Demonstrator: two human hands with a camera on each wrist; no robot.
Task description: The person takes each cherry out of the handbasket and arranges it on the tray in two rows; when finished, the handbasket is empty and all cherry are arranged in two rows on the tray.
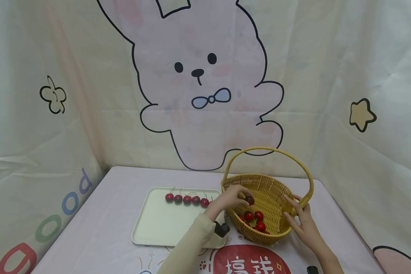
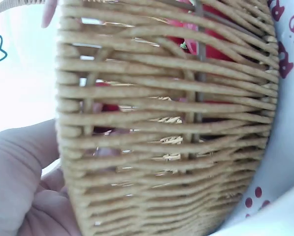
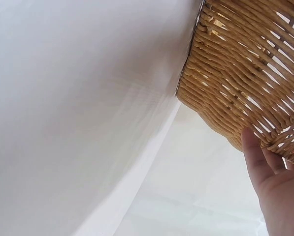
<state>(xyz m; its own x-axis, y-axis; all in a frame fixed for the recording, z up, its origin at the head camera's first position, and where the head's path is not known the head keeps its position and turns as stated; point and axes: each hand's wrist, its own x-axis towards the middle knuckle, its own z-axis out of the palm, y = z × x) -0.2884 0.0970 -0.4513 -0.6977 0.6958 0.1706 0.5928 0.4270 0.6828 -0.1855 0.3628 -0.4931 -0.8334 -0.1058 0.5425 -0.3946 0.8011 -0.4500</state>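
A yellow woven basket [image 1: 272, 239] with a tall arched handle [image 1: 268, 148] stands at the right of the table. My left hand [image 1: 230, 198] reaches over its left rim and pinches a dark red cherry [image 1: 249, 200] inside it. Below that hand, several more cherries [image 1: 259, 226] lie in the bottom of the basket. The right hand [image 1: 306, 227] holds the right rim near the foot of the handle. In the left wrist view, the woven wall [image 2: 137, 91] hides most of the left fingers. The right thumb lies against the weave [image 3: 235, 83] in the right wrist view.
Left of the basket lies a cream tray [image 1: 161, 230], with several stemmed cherries [image 1: 187, 199] in a row along its far edge. The left forearm crosses the tray's right side. A red printed patch [image 1: 250, 260] marks the table cover at the front. Printed cloth hangs around the table.
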